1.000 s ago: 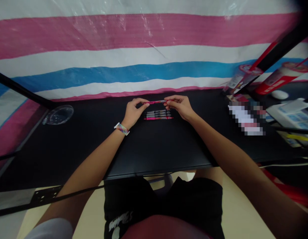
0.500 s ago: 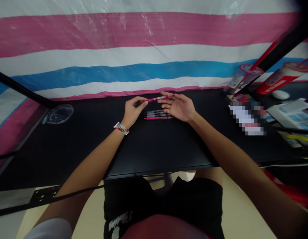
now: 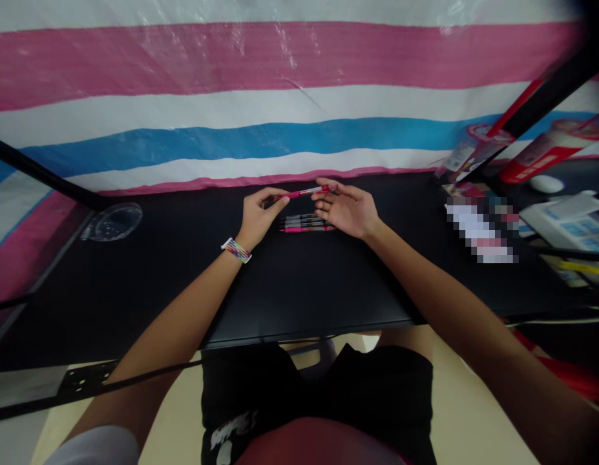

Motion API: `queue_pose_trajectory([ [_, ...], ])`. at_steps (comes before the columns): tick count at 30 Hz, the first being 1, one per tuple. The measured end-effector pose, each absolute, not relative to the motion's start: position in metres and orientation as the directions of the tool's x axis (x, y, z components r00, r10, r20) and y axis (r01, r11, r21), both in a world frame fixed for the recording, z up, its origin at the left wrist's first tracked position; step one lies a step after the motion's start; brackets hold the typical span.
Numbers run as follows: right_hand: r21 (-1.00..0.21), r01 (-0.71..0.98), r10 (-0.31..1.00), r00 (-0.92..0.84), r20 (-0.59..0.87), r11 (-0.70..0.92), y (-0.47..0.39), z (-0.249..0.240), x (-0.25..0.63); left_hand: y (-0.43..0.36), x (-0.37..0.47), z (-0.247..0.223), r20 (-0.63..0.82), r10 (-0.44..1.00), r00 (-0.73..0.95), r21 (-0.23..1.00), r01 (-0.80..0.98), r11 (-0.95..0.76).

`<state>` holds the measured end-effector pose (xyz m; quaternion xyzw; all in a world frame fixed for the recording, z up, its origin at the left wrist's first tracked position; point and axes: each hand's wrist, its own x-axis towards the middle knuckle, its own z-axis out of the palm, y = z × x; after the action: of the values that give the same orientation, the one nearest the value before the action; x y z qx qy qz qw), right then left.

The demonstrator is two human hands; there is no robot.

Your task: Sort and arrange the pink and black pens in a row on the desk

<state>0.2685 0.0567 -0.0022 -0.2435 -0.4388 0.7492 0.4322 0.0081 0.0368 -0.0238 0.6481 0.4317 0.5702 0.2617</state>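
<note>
A pink pen (image 3: 306, 192) with a clear section is held level above the black desk, between my two hands. The fingertips of my left hand (image 3: 261, 216) pinch its left end. My right hand (image 3: 350, 208), palm turned up, holds the right end between thumb and fingers. Just below the held pen, several pens (image 3: 302, 219) lie side by side on the desk, with a pink one (image 3: 304, 229) nearest to me. The right ends of these pens reach close to the fingers of my right hand.
A clear plastic lid or dish (image 3: 115, 221) lies on the desk (image 3: 299, 284) at the left. To the right stand a clear cup (image 3: 473, 152) and a red cup (image 3: 536, 155), with a white round object (image 3: 546, 185) beside them. A striped sheet (image 3: 280, 58) hangs behind.
My right hand has shifted very slightly to the left along with the right end of the held pen. My left hand looks the same.
</note>
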Motion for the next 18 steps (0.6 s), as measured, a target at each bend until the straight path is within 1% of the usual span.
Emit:
queue_pose_trajectory([
  [4, -0.846, -0.449, 0.855, -0.518, -0.017, -0.288, 0.0552, -0.0001, 0.2678, 0.0355, 0.0095, -0.0229, 0.518, 0.855, -0.037, 0.831, 0.259, -0.492],
  [11, -0.833, -0.486, 0.858, -0.512, 0.026, -0.265, 0.0550, -0.0040, 0.2673, 0.0333, 0.0099, -0.0210, 0.518, 0.854, -0.046, 0.833, 0.254, -0.491],
  [18, -0.876, -0.420, 0.868, -0.497, 0.004, -0.237, 0.0542, -0.0009, 0.2676, 0.0341, 0.0100, -0.0219, 0.521, 0.852, -0.054, 0.836, 0.234, -0.496],
])
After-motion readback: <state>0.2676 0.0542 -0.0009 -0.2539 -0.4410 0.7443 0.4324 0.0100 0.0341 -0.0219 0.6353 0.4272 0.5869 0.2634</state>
